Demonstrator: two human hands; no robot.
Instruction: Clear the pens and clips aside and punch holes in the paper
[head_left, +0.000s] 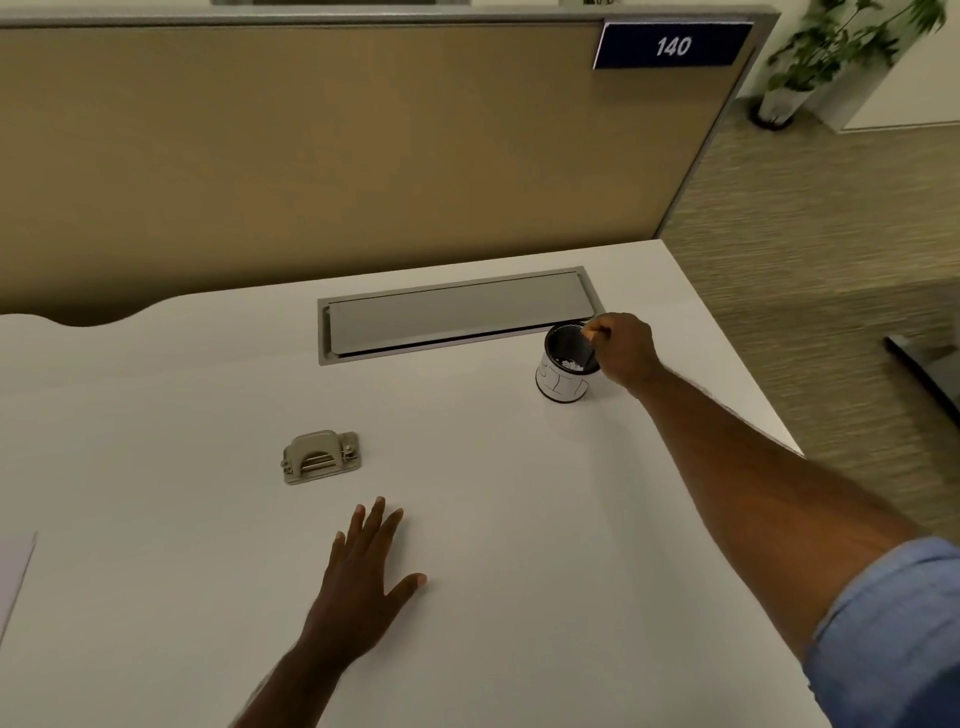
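From the head camera, your left hand (363, 577) lies flat with fingers spread on the white desk (493, 519), just this side of the silver metal hole punch (320, 457). Your right hand (621, 348) pinches something small and dark over the black-and-white round cup (563, 371).

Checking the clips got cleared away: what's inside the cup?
Small white pieces lie at the bottom of the cup. The right hand grips its rim and covers part of the inside; whether they are clips cannot be told.
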